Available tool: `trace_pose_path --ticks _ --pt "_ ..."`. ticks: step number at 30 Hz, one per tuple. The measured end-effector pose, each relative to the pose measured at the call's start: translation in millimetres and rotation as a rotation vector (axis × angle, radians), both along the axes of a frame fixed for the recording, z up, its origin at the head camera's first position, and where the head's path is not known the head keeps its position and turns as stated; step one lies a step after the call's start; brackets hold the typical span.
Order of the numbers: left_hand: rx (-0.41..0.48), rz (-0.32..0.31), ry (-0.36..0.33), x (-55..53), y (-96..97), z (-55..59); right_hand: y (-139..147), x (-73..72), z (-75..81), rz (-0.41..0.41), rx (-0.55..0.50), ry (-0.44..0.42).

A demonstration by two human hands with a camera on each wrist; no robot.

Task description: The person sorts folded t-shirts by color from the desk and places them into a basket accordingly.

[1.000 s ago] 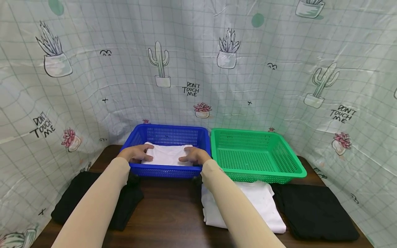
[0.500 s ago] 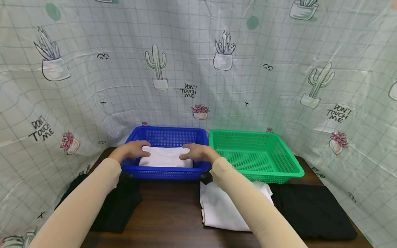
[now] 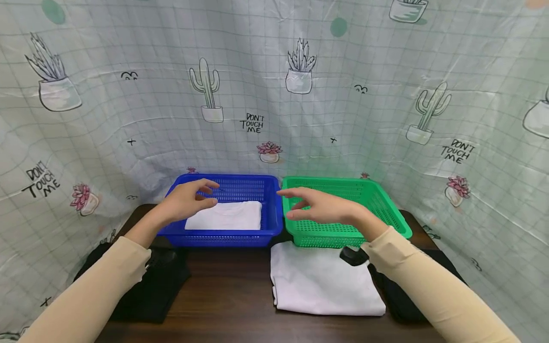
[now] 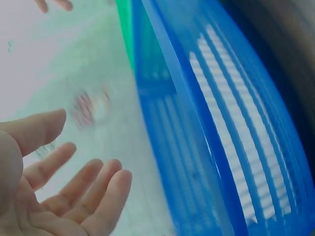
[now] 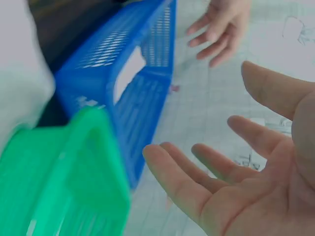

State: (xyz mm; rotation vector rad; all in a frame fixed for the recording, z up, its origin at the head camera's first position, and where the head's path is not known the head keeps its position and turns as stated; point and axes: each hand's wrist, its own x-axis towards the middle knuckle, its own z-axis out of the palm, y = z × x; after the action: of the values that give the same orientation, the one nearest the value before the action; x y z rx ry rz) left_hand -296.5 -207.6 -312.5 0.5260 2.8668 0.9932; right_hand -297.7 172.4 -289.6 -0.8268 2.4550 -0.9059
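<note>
A folded white cloth (image 3: pixel 227 216) lies inside the blue basket (image 3: pixel 240 238), against its front side. Over the basket's left part, my left hand (image 3: pixel 186 200) hovers with loosely bent fingers and nothing in them. My right hand (image 3: pixel 321 206) is raised above the green basket (image 3: pixel 343 240), its fingers extended and holding nothing. Both palms show bare in the wrist views, where the left hand (image 4: pixel 74 191) and the right hand (image 5: pixel 246 167) are apart from the basket rims.
Another folded white cloth (image 3: pixel 321 286) lies on the dark wooden table (image 3: pixel 231 295) before the green basket. Folded black cloths lie at the left (image 3: pixel 150 290) and at the right, the right one partly behind my forearm. A patterned curtain (image 3: pixel 240 152) hangs behind the baskets.
Both hands have let go of the white cloth in the blue basket and risen. My right hand has moved right, over the green basket; the left has drawn back slightly.
</note>
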Motion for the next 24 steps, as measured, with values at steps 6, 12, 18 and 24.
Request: trace_pose_path --ticks 6,12,18,24 --pt "0.07 -0.018 0.064 34.7 24.0 -0.7 64.5 40.3 -11.0 -0.031 -0.001 0.029" --pt "0.137 -0.089 0.074 62.0 47.7 -20.7 121.8 72.4 -36.0 -0.093 -0.064 0.0" --pt "0.215 -0.139 -0.028 76.4 71.7 -54.6 157.7 84.6 -66.7 -0.175 -0.132 -0.086" --pt "0.282 -0.154 -0.149 79.7 95.8 -87.8 173.2 88.3 -95.0 -0.25 -0.189 -0.2"
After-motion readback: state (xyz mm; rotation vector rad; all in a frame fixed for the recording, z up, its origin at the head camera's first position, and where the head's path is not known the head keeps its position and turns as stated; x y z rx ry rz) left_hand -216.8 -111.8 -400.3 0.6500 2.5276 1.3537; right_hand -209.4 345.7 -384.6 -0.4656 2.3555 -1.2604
